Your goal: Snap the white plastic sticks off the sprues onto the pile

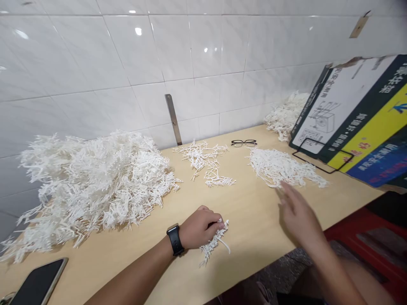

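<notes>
My left hand (201, 228), with a black watch (175, 239) on its wrist, is closed on a white branched plastic sprig (212, 248) resting at the table's near side. Part of the sprig is hidden under the fingers. My right hand (297, 214) is smeared by motion, its fingers stretched out towards a flat pile of small white pieces (280, 165). Nothing shows clearly in it. Beyond my left hand lie loose white sprigs (200, 156) and a smaller sprig (218, 177). A large heap of white branched sprigs (104, 182) fills the table's left side.
A phone (40, 281) lies at the near left. Eyeglasses (243, 143) rest near the tiled wall (203, 55). A printed cardboard box (352, 118) leans at the right beside a black wire frame (322, 154), with another white heap (288, 114) behind. The wooden table (254, 237) ends at the front.
</notes>
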`<control>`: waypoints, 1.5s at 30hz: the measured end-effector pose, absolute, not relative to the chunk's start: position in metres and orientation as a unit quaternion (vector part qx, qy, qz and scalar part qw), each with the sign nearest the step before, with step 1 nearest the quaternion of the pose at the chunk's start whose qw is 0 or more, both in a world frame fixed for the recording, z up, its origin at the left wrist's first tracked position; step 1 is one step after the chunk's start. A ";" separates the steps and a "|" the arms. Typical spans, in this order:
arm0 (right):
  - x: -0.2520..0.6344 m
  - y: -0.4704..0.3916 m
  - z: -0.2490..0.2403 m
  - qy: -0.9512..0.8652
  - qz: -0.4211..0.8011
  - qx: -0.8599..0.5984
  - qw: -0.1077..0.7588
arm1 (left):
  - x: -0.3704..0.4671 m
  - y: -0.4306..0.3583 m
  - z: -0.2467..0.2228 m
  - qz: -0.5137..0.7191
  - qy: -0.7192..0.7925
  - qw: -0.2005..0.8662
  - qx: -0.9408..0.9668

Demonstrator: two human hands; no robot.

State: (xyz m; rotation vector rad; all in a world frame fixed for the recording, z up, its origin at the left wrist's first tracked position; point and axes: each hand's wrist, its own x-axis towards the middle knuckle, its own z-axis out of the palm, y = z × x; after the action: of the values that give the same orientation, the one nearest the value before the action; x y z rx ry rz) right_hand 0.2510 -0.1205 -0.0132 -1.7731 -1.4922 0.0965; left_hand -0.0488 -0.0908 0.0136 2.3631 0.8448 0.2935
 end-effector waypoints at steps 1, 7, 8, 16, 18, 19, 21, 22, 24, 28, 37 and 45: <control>0.242 -0.126 -0.019 -0.608 0.055 -0.685 0.396 | -0.049 -0.091 0.014 0.111 0.318 0.307 0.890; 0.178 -0.158 -0.023 -0.623 0.154 -0.627 0.442 | -0.048 -0.091 0.016 0.116 0.321 0.326 0.882; 0.170 -0.159 -0.019 -0.634 0.199 -0.611 0.431 | -0.048 -0.091 0.016 0.116 0.323 0.326 0.881; 0.142 -0.149 -0.001 -0.698 0.305 -0.553 0.338 | -0.049 -0.092 0.013 0.122 0.327 0.332 0.876; 0.141 -0.149 -0.002 -0.693 0.301 -0.561 0.337 | -0.048 -0.092 0.013 0.133 0.331 0.339 0.871; 0.142 -0.150 -0.002 -0.690 0.302 -0.564 0.337 | -0.048 -0.092 0.013 0.140 0.334 0.343 0.867; 0.143 -0.151 -0.001 -0.695 0.307 -0.564 0.325 | -0.047 -0.092 0.014 0.151 0.343 0.346 0.860; 0.143 -0.151 -0.001 -0.700 0.307 -0.561 0.317 | -0.047 -0.092 0.015 0.156 0.348 0.346 0.857; 0.142 -0.151 0.001 -0.713 0.303 -0.556 0.301 | -0.047 -0.093 0.018 0.164 0.355 0.345 0.853; 0.140 -0.150 0.000 -0.733 0.275 -0.549 0.292 | -0.047 -0.094 0.021 0.164 0.354 0.334 0.858; 0.141 -0.152 -0.009 -0.772 0.209 -0.525 0.291 | -0.048 -0.095 0.019 0.156 0.329 0.321 0.874; 0.143 -0.160 -0.004 -0.736 0.233 -0.546 0.327 | -0.053 -0.086 0.015 0.219 0.343 0.409 0.817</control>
State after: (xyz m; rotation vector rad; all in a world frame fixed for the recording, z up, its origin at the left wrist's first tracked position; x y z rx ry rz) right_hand 0.1427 -0.1598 -0.0045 -1.4297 -1.9270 0.6116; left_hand -0.0532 -0.0862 0.0148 2.0572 0.8639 0.5509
